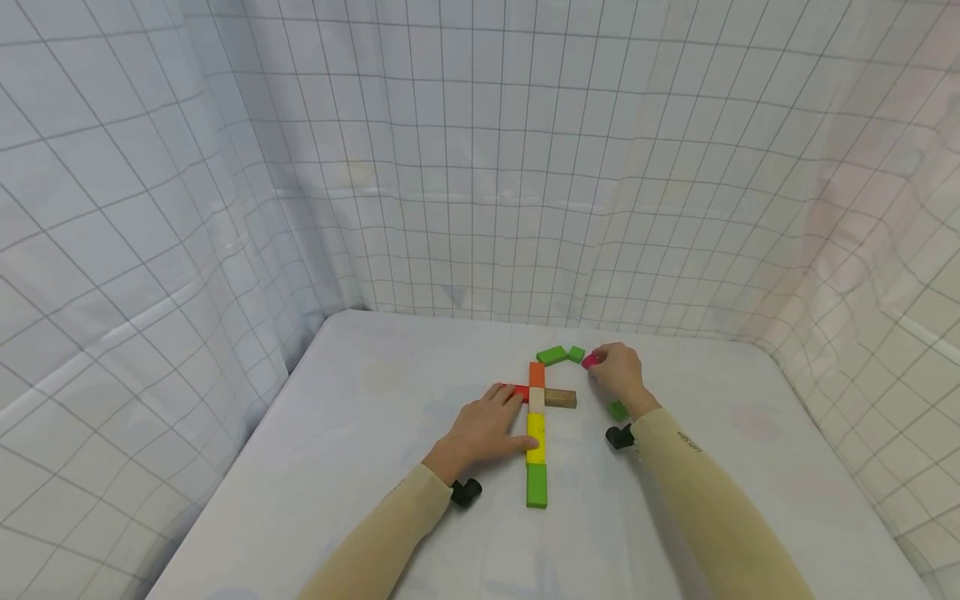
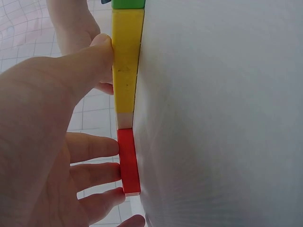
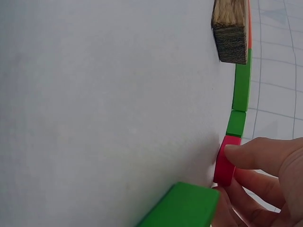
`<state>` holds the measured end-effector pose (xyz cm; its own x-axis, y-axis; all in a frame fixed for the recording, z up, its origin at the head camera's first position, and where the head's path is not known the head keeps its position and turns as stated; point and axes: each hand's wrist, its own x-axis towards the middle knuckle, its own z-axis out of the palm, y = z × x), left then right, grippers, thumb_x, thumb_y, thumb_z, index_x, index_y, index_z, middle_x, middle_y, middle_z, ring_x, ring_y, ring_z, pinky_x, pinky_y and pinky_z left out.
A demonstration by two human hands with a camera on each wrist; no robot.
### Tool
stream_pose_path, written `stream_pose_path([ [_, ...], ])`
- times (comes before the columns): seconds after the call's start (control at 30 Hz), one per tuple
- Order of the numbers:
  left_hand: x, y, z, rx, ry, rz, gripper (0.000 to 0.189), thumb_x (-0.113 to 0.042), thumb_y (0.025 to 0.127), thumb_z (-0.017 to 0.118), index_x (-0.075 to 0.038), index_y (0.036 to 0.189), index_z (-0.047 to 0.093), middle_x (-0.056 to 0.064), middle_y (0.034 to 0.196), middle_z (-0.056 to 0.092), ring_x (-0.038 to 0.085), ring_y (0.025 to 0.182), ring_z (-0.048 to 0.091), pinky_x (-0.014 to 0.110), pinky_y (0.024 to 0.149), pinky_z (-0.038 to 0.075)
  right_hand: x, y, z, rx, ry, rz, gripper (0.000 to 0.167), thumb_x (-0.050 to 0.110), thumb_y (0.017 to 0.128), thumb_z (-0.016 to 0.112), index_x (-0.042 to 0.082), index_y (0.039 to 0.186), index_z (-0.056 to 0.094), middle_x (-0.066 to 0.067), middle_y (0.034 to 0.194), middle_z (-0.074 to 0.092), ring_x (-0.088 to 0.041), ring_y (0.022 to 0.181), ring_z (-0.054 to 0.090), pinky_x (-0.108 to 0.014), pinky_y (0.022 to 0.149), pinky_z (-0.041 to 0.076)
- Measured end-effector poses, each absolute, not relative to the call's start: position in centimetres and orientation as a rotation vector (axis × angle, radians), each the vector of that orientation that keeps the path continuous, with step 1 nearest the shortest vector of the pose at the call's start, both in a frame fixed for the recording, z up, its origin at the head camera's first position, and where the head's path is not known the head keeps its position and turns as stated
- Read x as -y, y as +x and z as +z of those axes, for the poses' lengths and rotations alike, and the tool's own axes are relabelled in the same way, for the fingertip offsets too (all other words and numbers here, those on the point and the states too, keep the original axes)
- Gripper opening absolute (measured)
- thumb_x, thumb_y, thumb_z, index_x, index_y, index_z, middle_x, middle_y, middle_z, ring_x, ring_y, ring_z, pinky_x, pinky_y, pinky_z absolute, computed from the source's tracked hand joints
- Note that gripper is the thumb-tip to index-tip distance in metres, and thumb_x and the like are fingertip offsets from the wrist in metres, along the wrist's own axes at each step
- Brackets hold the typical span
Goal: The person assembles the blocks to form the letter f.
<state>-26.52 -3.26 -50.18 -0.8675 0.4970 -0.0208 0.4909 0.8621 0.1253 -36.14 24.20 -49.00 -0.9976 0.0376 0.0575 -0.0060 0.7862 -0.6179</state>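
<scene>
My left hand (image 1: 483,429) lies over the left side of a line of toy blocks. Its outstretched fingertips touch the red block (image 2: 129,161), while the thumb rests against the yellow block (image 1: 537,427). A pale block (image 1: 537,400) joins the yellow one to an orange block (image 1: 537,374), and a brown wood-grain block (image 1: 561,398) juts out to the right. Between thumb and fingers, my right hand (image 1: 621,371) pinches a pinkish-red block (image 3: 225,163) on the table. That block's end meets a small green block (image 3: 236,123), beside a longer green block (image 1: 552,356).
Another green block (image 1: 618,410) lies by my right wrist, apart from the curve. A green block (image 1: 537,485) ends the line nearest me. The white table (image 1: 360,417) is enclosed by grid-patterned white sheets (image 1: 480,167) at the back and sides.
</scene>
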Motion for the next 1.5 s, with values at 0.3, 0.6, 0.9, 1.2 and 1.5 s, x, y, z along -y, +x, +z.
stream_pose_path([
  [0.3, 3.28, -26.36, -50.06, -2.983, 0.79, 0.198, 0.092, -0.077, 0.086, 0.054, -0.013, 0.152, 0.046, 0.008, 0.157, 0.04, 0.028, 0.146, 0.032, 0.044, 0.108, 0.042, -24.21, -36.4, -49.33, 2.905, 0.003, 0.978, 0.037, 0.007, 0.085, 0.072, -0.004, 0.12, 0.07, -0.022, 0.113, 0.069, -0.036, 0.105, 0.062, -0.047, 0.09, 0.052],
  [0.6, 3.24, -26.43, -50.2, -2.984, 0.791, 0.181, 0.093, -0.078, 0.086, 0.052, -0.014, 0.152, 0.045, 0.007, 0.157, 0.039, 0.028, 0.147, 0.031, 0.045, 0.108, 0.042, -24.17, -36.45, -49.37, 2.91, -0.005, 0.974, 0.038, 0.008, 0.085, 0.073, -0.004, 0.121, 0.069, -0.021, 0.112, 0.07, -0.035, 0.102, 0.063, -0.046, 0.087, 0.053],
  [0.9, 3.2, -26.34, -50.09, -2.987, 0.785, 0.184, 0.091, -0.077, 0.087, 0.054, -0.014, 0.152, 0.045, 0.007, 0.157, 0.04, 0.028, 0.146, 0.032, 0.045, 0.108, 0.042, -24.18, -36.34, -49.25, 2.914, 0.006, 0.974, 0.038, 0.007, 0.085, 0.072, -0.004, 0.122, 0.069, -0.022, 0.112, 0.069, -0.036, 0.102, 0.064, -0.046, 0.087, 0.054],
  [1.2, 3.15, -26.27, -50.07, -2.989, 0.786, 0.19, 0.09, -0.076, 0.087, 0.055, -0.014, 0.152, 0.045, 0.007, 0.157, 0.04, 0.028, 0.146, 0.032, 0.045, 0.109, 0.042, -24.33, -36.34, -49.41, 2.906, 0.012, 0.969, 0.038, 0.008, 0.086, 0.073, -0.003, 0.121, 0.069, -0.022, 0.111, 0.069, -0.035, 0.101, 0.063, -0.047, 0.088, 0.053],
  [1.5, 3.13, -26.55, -50.53, -2.994, 0.785, 0.18, 0.092, -0.078, 0.087, 0.052, -0.014, 0.152, 0.045, 0.007, 0.157, 0.039, 0.028, 0.146, 0.032, 0.045, 0.108, 0.043, -25.05, -36.27, -49.23, 2.969, 0.043, 0.935, 0.046, 0.01, 0.087, 0.073, -0.001, 0.131, 0.064, -0.023, 0.118, 0.065, -0.038, 0.107, 0.06, -0.05, 0.09, 0.051],
])
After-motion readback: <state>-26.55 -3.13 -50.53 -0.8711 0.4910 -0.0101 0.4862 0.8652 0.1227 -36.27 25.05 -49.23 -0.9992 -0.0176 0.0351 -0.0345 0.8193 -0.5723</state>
